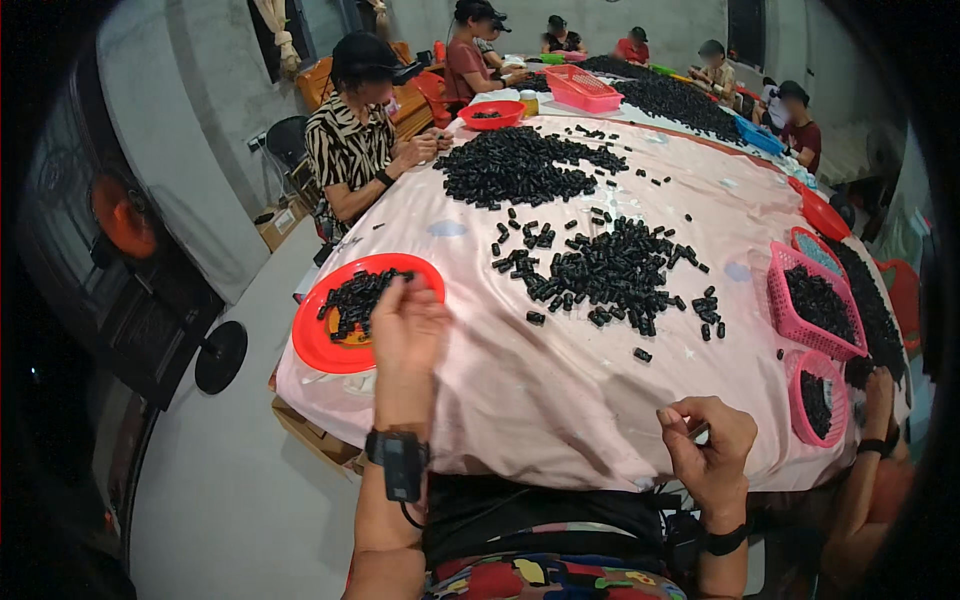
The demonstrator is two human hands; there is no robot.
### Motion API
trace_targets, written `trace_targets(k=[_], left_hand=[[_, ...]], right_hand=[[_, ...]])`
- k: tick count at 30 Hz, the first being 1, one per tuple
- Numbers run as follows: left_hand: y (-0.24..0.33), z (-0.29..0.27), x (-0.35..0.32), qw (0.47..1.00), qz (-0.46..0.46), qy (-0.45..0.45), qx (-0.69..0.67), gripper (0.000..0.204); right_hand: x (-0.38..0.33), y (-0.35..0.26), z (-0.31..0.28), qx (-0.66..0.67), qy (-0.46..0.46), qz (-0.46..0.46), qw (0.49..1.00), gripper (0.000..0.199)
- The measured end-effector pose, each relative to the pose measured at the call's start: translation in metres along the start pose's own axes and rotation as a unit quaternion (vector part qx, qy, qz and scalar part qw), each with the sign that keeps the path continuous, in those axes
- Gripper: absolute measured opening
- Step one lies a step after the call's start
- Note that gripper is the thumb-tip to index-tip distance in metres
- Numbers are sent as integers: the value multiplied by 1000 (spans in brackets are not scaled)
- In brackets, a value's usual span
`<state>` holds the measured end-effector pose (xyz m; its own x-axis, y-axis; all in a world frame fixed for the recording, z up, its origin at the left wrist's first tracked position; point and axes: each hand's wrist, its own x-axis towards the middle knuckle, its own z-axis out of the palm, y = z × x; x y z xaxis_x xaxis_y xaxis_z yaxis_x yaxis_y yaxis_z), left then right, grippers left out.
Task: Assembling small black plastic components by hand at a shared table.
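My left hand [408, 325] reaches over the rim of a red round tray [320, 345] filled with small black cylindrical parts [352, 300]; its fingers are pinched together, and whether a part sits in them I cannot tell. My right hand [710, 440] hovers at the near edge of the pink-covered table [560, 390], fingers curled, with something small and dark between thumb and fingers. A loose heap of the same black parts [610, 270] lies in the middle of the cloth, beyond both hands.
A larger heap of parts [520, 165] lies farther back. Pink baskets [815, 310] with parts stand at the right, where another person's hand [878, 385] rests. A person in a striped top [350, 140] sits at the left; several others work at the far end. A fan [125, 215] stands left.
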<state>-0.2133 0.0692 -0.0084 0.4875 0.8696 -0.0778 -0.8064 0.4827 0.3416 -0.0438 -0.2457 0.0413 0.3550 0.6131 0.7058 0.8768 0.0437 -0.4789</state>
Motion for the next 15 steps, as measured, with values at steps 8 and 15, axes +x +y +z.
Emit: trace_targets(k=[8,15], left_hand=[[-3,5,9,993,-52,-64,88,24],[-85,-9,48,722,90,-203,655,23]], right_hand=[[0,2,0,23,-18,54,998,9],[-1,3,1,29,-33,54,998,9]])
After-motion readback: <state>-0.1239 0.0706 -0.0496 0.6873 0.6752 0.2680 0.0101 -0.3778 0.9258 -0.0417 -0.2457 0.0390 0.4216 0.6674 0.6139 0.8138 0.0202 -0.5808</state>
